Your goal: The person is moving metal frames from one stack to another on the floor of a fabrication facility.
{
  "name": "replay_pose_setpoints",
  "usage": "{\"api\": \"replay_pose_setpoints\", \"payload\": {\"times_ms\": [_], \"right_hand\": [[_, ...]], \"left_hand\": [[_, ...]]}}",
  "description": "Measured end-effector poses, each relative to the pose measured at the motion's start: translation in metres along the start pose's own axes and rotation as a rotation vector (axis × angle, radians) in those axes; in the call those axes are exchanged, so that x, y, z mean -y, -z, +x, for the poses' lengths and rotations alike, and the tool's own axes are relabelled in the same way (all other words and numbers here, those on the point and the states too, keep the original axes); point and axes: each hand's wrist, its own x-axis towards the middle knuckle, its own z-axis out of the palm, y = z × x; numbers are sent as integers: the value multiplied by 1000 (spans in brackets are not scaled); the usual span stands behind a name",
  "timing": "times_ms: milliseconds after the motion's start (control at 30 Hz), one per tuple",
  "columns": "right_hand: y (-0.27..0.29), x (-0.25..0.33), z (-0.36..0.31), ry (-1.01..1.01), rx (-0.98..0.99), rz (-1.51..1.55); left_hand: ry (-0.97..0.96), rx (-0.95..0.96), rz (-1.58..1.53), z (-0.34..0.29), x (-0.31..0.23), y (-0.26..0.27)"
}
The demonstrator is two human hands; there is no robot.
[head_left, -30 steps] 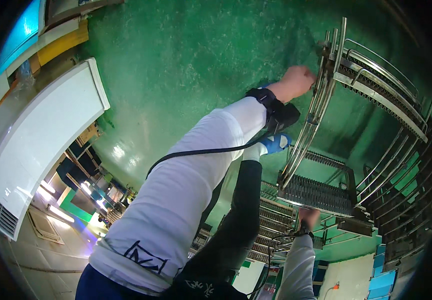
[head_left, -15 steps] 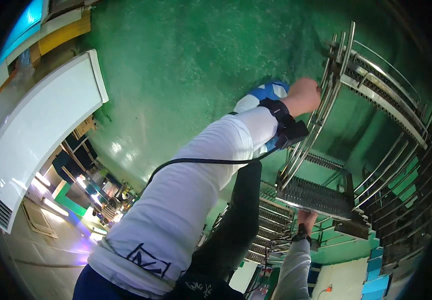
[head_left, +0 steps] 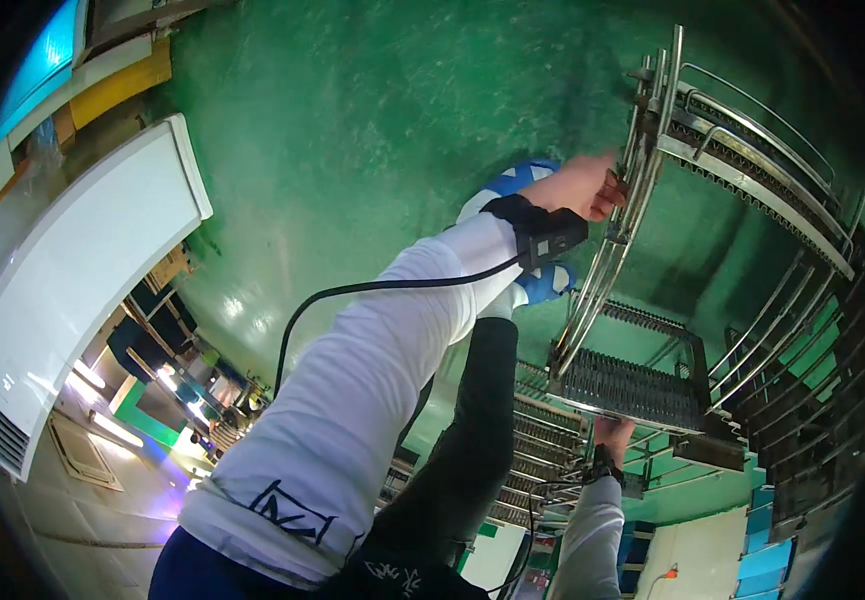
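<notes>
A metal rack (head_left: 673, 395) with toothed, slotted shelves and long shiny rods stands to my right. My left hand (head_left: 593, 187) is at its upper rods, fingers curled closed against them; a little blur hides how far they wrap round. On that wrist sits a black strapped device (head_left: 549, 235), with a black cable (head_left: 383, 287) running back along my white sleeve. At the near edge of the lower slotted shelf is my right hand (head_left: 614, 432). It grips that edge from below, its fingertips hidden by the shelf.
More slotted racks (head_left: 543, 440) stand beside my leg, and dark ones (head_left: 813, 400) line the far right. Blue-and-white shoes (head_left: 548, 283) are on the green floor (head_left: 373, 110). A white cabinet-like unit (head_left: 93, 270) is at left, blue bins (head_left: 763, 545) at lower right.
My left hand has turned so its curled fingers show, and it sits slightly further left. The rack's upper rods have shifted slightly left in view. My right hand stays at the shelf edge.
</notes>
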Motion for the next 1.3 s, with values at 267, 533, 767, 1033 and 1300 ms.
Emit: {"api": "replay_pose_setpoints", "payload": {"times_ms": [267, 533, 767, 1033, 1300], "right_hand": [[-2, -5, -2, -37, -55, -64], [46, -21, 27, 20, -38, -18], [100, -35, 40, 470, 136, -1076], [28, -45, 29, 4, -284, 7], [19, -51, 30, 179, -272, -39]], "left_hand": [[50, 128, -231, 7, -1, 10], [-646, -156, 1603, 4, -38, -8], [-520, -201, 1559, -2, -38, -20], [-606, -199, 1646, 17, -29, 10], [-774, -177, 1815, 8, -29, -1]]}}
